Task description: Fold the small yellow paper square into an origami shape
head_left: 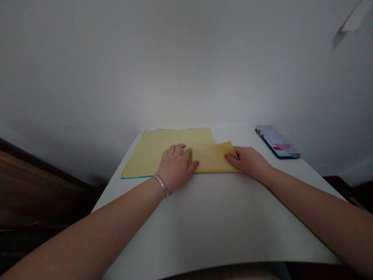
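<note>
A folded sheet of yellow paper (212, 158) lies on the white table (210, 217); its upper right corner lifts a little. My right hand (250, 160) grips the sheet's right end, thumb on top and fingers hidden behind. Across the left end rests my left hand (175, 165), palm down with its fingers apart, the thumb lying on the folded paper. A silver bracelet (162, 185) circles the left wrist. Under and behind that hand spreads a stack of larger yellow sheets (175, 139), with a thin blue edge showing along its left and near sides.
A phone (276, 144) with its screen lit lies at the table's right rear, part of it blurred out. Behind the table rises a pale wall (180, 70). Brown wooden furniture (35, 186) stands to the left, beyond the table's edge.
</note>
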Demonstrator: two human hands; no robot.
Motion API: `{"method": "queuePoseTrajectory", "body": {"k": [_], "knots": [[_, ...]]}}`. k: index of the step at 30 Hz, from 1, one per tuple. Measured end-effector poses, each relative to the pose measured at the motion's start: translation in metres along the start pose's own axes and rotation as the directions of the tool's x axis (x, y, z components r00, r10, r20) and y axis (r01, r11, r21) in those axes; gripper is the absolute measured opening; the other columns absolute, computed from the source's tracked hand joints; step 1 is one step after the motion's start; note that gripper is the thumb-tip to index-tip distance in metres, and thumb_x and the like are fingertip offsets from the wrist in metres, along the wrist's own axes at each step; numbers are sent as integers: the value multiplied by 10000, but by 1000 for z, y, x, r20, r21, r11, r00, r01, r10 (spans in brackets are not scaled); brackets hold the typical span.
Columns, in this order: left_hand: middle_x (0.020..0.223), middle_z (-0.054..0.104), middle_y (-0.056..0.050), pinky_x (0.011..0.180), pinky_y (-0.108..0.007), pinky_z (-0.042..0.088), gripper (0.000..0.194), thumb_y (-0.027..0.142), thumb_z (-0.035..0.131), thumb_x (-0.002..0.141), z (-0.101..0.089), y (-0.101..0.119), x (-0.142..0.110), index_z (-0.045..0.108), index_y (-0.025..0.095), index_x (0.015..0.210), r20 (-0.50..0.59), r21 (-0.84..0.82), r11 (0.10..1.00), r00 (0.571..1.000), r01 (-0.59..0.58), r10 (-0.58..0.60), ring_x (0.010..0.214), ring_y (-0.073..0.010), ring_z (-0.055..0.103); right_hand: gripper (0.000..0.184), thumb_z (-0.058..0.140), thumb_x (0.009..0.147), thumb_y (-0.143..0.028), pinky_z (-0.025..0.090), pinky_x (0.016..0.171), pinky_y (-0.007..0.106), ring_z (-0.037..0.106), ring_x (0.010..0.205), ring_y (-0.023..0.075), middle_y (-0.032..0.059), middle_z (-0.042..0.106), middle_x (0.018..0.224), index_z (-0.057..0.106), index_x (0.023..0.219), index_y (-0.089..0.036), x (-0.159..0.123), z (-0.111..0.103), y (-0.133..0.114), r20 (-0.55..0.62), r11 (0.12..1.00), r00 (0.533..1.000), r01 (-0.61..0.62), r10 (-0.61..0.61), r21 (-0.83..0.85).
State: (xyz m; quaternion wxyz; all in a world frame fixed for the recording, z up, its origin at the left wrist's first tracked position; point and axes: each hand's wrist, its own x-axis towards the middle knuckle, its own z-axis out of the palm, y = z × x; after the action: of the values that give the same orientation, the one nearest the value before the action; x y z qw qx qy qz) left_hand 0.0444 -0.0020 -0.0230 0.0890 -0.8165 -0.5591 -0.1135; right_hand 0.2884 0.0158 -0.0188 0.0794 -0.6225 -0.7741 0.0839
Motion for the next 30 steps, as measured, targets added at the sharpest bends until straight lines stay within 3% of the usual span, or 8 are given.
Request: {"method": "queuePoseTrajectory", "body": {"k": [4,9,15,21,25,30], "knots": [[1317,454,-128,1026,-463,283,423,463,447,853,6,-5,2,588,166,1119,-14,-54,998,999,-30,29,1218,-297,375,348,390,862,-450,327,526,260,583,667,189,74,683,790,634,860,-201,-2,0,0,-5,999,1000,26,-26,33],[1261,534,-111,1059,-469,249,434,442,465,839,16,-11,10,588,137,1121,27,-167,985,999,-37,42,1231,-303,368,345,386,866,-441,340,547,264,594,700,199,82,685,815,629,874,-197,-1,2,2,-12,998,999,46,-46,42],[1378,415,-178,1080,-487,205,690,406,457,843,18,-7,9,264,32,1390,83,-179,983,996,-29,44,1324,-336,256,311,428,853,-410,379,610,275,602,787,214,86,679,902,604,996,-196,-1,2,2,-28,996,998,65,-64,60],[1422,386,-102,1079,-504,206,540,392,384,884,16,-4,6,383,116,1347,132,-120,989,986,-86,102,1310,-327,292,267,513,793,-397,421,711,312,566,860,227,112,616,960,597,895,-166,3,4,5,-174,993,978,115,-118,-25],[1422,389,-88,1073,-498,226,509,391,381,890,17,-4,6,406,151,1338,123,-77,992,987,-95,104,1306,-307,310,340,580,739,-359,402,878,368,531,1025,263,117,612,1087,601,1018,-166,9,10,11,-228,982,956,186,-186,-23],[1421,389,-92,1067,-483,240,512,400,374,896,19,-4,6,405,152,1343,122,-60,993,986,-105,111,1304,-302,316,501,596,736,-346,444,830,379,583,966,267,114,639,1078,516,1202,-181,9,11,12,-217,987,968,144,-126,68]]}}
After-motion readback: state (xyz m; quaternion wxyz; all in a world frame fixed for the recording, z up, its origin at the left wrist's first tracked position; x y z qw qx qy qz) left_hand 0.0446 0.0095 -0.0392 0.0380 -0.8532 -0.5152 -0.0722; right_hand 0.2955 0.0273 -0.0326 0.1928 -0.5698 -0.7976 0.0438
